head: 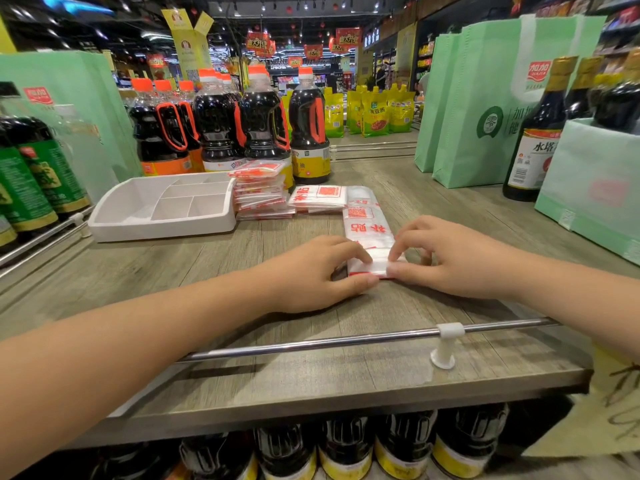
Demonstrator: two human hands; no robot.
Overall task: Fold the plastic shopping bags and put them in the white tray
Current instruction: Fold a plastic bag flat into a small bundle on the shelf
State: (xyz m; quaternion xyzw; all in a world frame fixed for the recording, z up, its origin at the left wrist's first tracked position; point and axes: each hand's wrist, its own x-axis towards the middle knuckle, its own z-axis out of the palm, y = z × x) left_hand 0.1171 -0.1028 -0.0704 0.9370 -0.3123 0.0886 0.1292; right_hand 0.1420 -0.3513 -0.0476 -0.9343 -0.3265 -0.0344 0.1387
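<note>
1. Left forearm (104,358) and right forearm (581,303): bare, reached in from the lower corners over the shelf edge.
2. Metal rail (329,341): ran along the front of the wooden shelf top (277,382), held by a white plastic post.
3. Left hand (311,271) and right hand (453,258): fingers curled, each pinching the near end of the plastic bag (369,226), thumbs close together at the fold.
4. Plastic bag: clear with red print, flattened into a long narrow strip lying on the shelf top, near end turned over under the fingertips.
5. Folded bag (318,197): lay flat at the strip's far end.
6. Stack of folded bags (263,192): stood just beside the white tray (162,232), on its right.
7. White tray: divided into compartments, set left of centre on the shelf top.
8. Soy sauce bottles (263,116): orange-capped, ranked behind the tray and the stack.
9. Green tote bags (485,98): upright at right.
10. Lower-shelf bottles (346,448): a row under the shelf top.
</note>
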